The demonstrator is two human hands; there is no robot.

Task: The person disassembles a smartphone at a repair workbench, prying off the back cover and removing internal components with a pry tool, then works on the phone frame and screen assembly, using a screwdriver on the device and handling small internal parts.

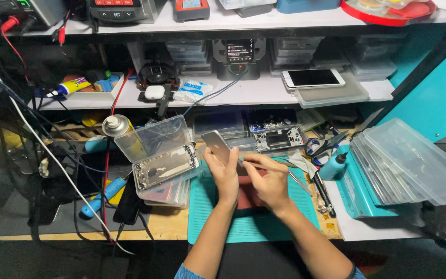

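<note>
Centre frame: your left hand grips the phone back housing; keep it steady while your right hand pinches a thin tool.

Two bare forearms come up from the near edge of the view. The left hand and the right hand wear no gloves, rings or watch. Each arm shows a scrap of blue sleeve near the elbow, the right one with a darker hem.
</note>
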